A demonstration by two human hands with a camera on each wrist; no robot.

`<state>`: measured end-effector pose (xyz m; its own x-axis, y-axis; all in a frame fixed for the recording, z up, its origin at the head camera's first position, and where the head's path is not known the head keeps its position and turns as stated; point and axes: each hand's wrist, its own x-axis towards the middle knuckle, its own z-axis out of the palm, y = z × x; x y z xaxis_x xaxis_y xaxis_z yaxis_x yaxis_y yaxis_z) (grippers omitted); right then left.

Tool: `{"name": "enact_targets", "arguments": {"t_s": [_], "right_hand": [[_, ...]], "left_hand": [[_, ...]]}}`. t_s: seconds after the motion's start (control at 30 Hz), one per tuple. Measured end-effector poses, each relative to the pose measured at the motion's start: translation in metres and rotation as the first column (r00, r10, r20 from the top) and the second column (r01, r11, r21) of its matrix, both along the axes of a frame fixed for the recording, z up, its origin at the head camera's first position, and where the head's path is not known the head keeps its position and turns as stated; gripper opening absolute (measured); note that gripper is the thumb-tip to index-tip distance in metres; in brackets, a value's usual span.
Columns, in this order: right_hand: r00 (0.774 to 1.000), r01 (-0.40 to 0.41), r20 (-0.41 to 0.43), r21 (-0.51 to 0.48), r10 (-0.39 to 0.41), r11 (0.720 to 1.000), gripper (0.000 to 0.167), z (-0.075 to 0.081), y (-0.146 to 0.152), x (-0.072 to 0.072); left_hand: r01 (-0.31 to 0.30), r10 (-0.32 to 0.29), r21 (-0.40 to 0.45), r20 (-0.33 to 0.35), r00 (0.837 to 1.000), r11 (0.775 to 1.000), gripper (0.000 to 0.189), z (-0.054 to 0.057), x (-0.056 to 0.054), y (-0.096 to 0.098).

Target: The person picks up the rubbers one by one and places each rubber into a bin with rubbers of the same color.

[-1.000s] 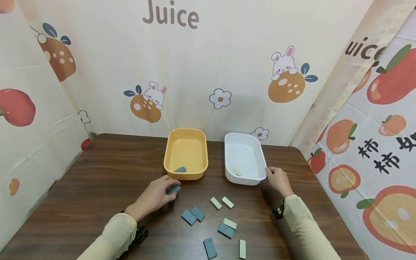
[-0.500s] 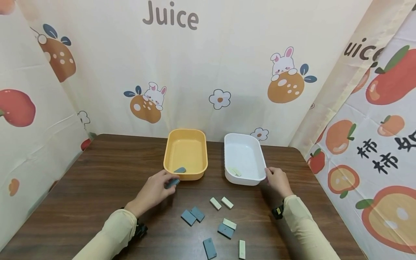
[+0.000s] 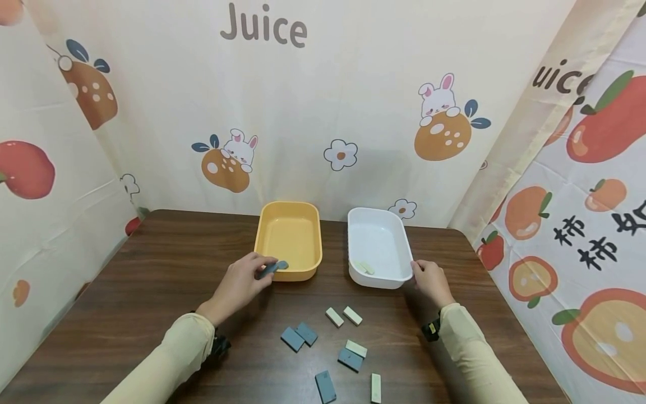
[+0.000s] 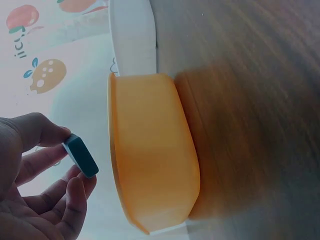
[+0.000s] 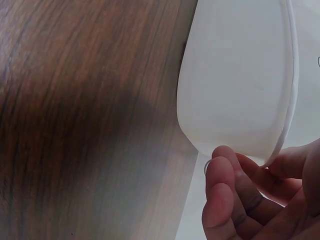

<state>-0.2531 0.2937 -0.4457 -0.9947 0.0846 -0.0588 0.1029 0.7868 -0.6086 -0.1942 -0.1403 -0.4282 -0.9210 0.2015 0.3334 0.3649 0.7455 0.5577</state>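
While right grip (image 3: 433, 281) pinches white tray (image 3: 379, 238), left grip (image 3: 243, 281), pinching blue block (image 4: 81, 156), has risen.

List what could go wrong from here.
The left hand pinches the blue-grey block near the rim of the yellow bin, so it might slip or catch the edge. Dropped inside, it could hit the second block lying there. The right hand holds the white bin; a tug could shift it.

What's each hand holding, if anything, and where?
Left hand pinches a blue block, thumb at one end; right hand grips the white tray, near right corner.
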Motion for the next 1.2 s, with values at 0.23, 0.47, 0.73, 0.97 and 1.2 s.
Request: {"name": "enact_targets", "arguments": {"t_s": [0.23,0.47,0.73,0.97,1.2], "right_hand": [[1.000,0.002,0.000,-0.001,-0.002,1.000,0.039,0.003,0.000,0.000],[1.000,0.007,0.007,0.001,-0.007,1.000,0.039,0.003,-0.001,0.001],[1.000,0.006,0.013,-0.004,-0.006,1.000,0.039,0.002,0.000,0.001],[1.000,0.009,-0.001,0.001,-0.009,1.000,0.038,0.000,0.000,0.002],[1.000,0.008,-0.015,-0.001,-0.008,1.000,0.037,0.000,0.000,0.002]], "left_hand": [[-0.003,0.003,-0.003,0.007,1.000,1.000,0.029,0.002,-0.008,-0.002],[-0.007,0.007,0.002,0.031,0.999,1.000,0.029,0.001,-0.017,-0.002],[-0.010,0.009,0.014,0.072,0.997,1.000,0.029,0.001,-0.029,0.001],[-0.016,0.017,-0.005,0.123,0.992,1.000,0.030,0.001,-0.037,0.001],[-0.027,0.033,-0.038,0.175,0.984,0.999,0.032,-0.002,-0.048,0.002]]}}
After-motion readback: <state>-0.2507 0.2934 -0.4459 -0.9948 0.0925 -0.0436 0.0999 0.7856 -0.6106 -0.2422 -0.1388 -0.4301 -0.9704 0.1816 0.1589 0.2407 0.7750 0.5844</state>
